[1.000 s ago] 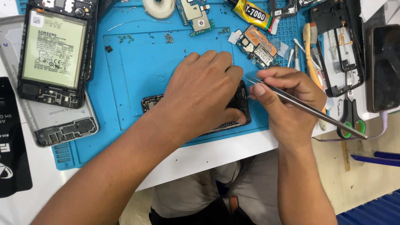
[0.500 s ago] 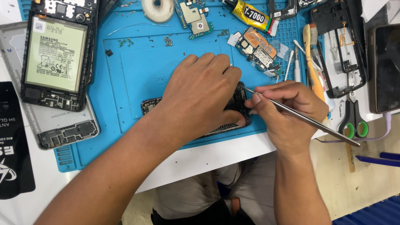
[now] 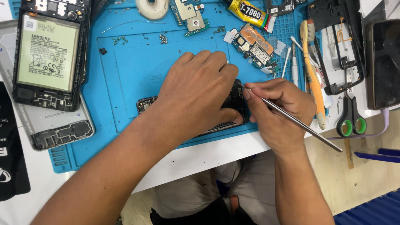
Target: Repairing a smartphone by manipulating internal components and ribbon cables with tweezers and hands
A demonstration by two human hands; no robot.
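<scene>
My left hand [image 3: 196,93] lies flat over a dark phone frame [image 3: 146,103] on the blue work mat [image 3: 125,62] and presses it down; most of the frame is hidden under the palm. My right hand [image 3: 279,114] grips thin metal tweezers [image 3: 300,123] like a pen. Their tip meets the right end of the phone frame near my left thumb.
An opened phone with its battery showing [image 3: 48,54] lies at the left over a grey back cover [image 3: 62,131]. Circuit boards [image 3: 254,48], a glue tube [image 3: 248,10], a tape roll [image 3: 152,6], an orange toothbrush [image 3: 312,79], green-handled scissors [image 3: 352,121] and a black frame [image 3: 337,46] lie around.
Both hands stay on the phone frame. The tweezers' tip has shifted slightly left and closer to my left thumb; the view has shifted a little.
</scene>
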